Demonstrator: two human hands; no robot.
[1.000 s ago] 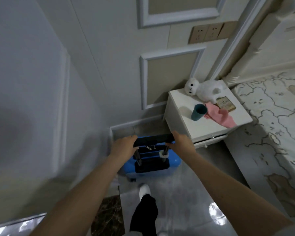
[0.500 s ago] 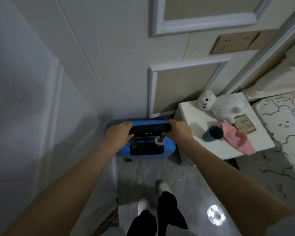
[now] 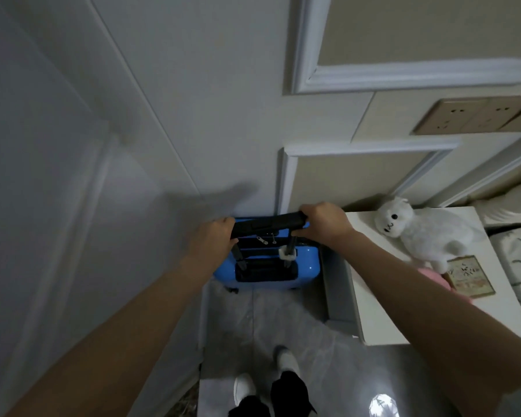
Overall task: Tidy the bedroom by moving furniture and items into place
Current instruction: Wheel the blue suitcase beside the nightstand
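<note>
A small blue suitcase [image 3: 306, 260] stands upright on the tiled floor, close against the back wall, in the gap between the left wall and a white nightstand [image 3: 376, 311]. Its black pull handle [image 3: 268, 225] is raised on two short rods. My left hand [image 3: 212, 237] grips the handle's left end and my right hand [image 3: 321, 221] grips its right end. My hands hide both ends of the handle.
On the nightstand lie a white plush toy [image 3: 418, 228], a small framed card [image 3: 471, 276] and a bit of pink cloth [image 3: 430, 273]; my right arm covers part of them. Wall sockets [image 3: 475, 115] are above. A bed edge [image 3: 518, 254] is at right. My feet [image 3: 265, 377] stand on the floor.
The suitcase has been pushed forward into the corner beside the nightstand. I have stepped closer, and the teal cup seen earlier is now hidden behind my right arm.
</note>
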